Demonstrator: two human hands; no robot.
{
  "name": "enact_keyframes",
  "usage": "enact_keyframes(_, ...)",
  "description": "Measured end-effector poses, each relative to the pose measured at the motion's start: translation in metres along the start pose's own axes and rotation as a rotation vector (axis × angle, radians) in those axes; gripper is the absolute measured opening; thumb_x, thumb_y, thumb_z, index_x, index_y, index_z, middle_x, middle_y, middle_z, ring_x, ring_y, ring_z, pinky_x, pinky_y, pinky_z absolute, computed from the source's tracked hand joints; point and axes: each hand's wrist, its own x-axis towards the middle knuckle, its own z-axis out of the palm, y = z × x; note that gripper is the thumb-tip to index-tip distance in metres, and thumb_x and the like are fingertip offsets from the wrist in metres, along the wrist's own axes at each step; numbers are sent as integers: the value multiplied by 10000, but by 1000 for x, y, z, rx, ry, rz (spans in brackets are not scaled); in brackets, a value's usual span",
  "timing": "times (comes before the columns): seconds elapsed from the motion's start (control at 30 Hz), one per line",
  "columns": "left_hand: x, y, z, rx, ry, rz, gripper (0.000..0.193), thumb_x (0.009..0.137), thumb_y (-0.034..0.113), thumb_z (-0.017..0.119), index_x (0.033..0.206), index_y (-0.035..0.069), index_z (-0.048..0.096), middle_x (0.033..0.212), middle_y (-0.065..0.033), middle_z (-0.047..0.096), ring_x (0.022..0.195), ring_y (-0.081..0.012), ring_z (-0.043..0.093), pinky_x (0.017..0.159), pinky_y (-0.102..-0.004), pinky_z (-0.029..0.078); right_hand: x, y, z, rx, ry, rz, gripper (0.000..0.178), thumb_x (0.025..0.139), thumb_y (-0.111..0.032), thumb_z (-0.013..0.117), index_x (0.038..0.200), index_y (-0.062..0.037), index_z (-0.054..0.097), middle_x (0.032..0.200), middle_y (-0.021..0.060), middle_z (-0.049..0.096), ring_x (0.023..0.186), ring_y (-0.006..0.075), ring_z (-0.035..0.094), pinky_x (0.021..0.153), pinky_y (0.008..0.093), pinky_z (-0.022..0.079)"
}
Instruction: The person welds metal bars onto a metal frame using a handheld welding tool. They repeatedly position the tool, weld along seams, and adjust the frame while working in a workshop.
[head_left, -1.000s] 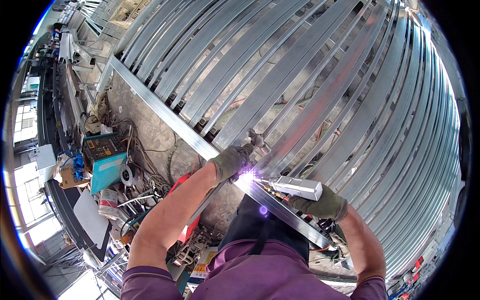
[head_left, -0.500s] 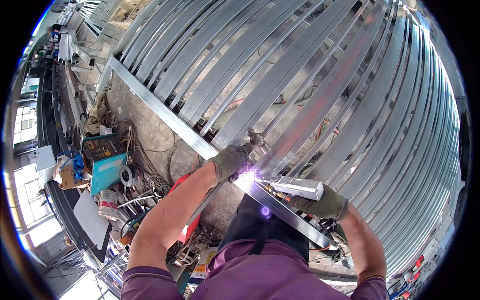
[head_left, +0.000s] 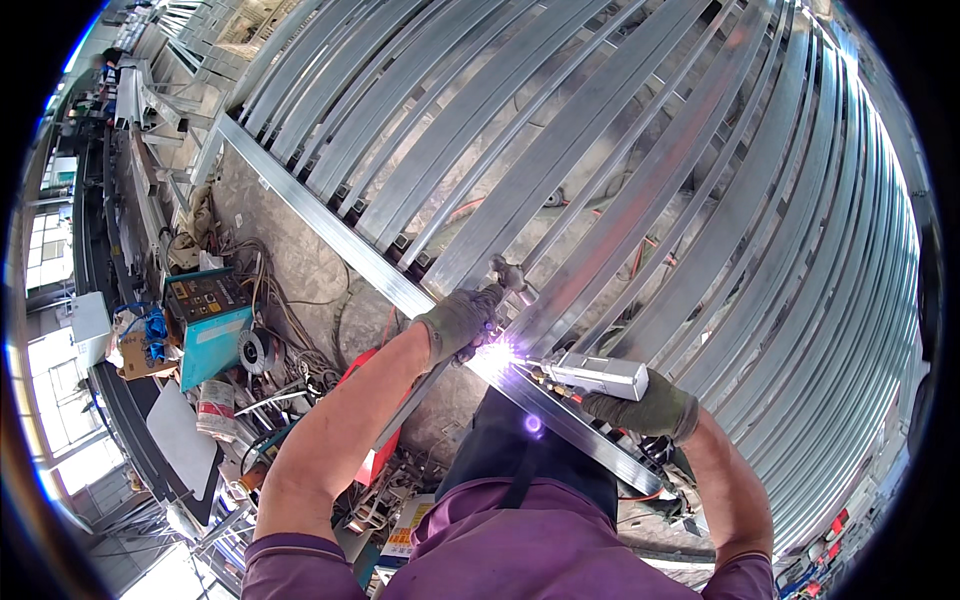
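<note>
A bright violet-white welding arc [head_left: 495,356] glares at the joint between a long steel rail [head_left: 350,247] and the end of a flat steel bar [head_left: 548,312]. My right hand [head_left: 645,404], in a dark green glove, is closed around a welding torch [head_left: 590,374] with a boxy silver body, its tip at the arc. Just left of the glare, my gloved left hand [head_left: 455,322] is closed on a hammer, whose metal head [head_left: 508,273] pokes out beyond the fingers. Glare hides the weld spot and part of the left fingertips.
Many parallel steel bars [head_left: 600,130] form a wide frame ahead and right, with gaps between them. At left stand a teal welding machine [head_left: 212,315], a wire spool [head_left: 258,349], tangled cables [head_left: 275,290] and a paint-spotted can [head_left: 216,408]. A red case [head_left: 378,455] lies beside my left forearm.
Almost nothing differs. The arc stays lit at the joint, its glow slightly broader to the left, and both hands keep nearly the same places.
</note>
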Motion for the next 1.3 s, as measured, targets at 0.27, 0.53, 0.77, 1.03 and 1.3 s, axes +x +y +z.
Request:
enact_keyframes(0.27,4,-3,-1,-19,19,-30,702,1153,707,432,867,98,633,601,19,527,423,-121,500,413,-317,431,-2,2,0,-8,9,-48,572,1011,-378,882,1501,-136,714,1046,15,832,775,70,694,725,296,606)
enact_keyframes(0.53,3,-7,-1,5,7,35,694,1152,702,444,855,101,622,586,24,528,417,-112,487,415,-310,426,-2,-5,-3,-64,-37,26,571,1018,-347,875,1505,-107,701,1202,48,838,1044,127,760,929,305,619)
enact_keyframes(0.77,4,0,-1,-26,15,-97,672,1156,690,447,893,97,622,603,28,526,426,-108,478,416,-315,416,-5,-2,-4,-2,-57,-11,584,1005,-325,890,1505,-96,696,1274,61,826,1162,138,751,994,297,613)
enact_keyframes(1.03,3,-1,0,-62,32,-110,648,1165,664,454,907,93,619,602,21,522,418,-115,466,406,-321,403,-9,-19,-6,-16,-88,133,559,1024,-307,866,1507,-92,683,1260,53,821,1087,133,760,959,299,627)
enact_keyframes(1.3,-3,6,6,-88,72,-114,624,1174,637,463,915,90,614,595,11,512,413,-120,456,398,-326,388,-8,4,-6,-45,-49,22,563,1028,-307,865,1521,-104,684,1184,46,831,945,101,732,841,297,618)
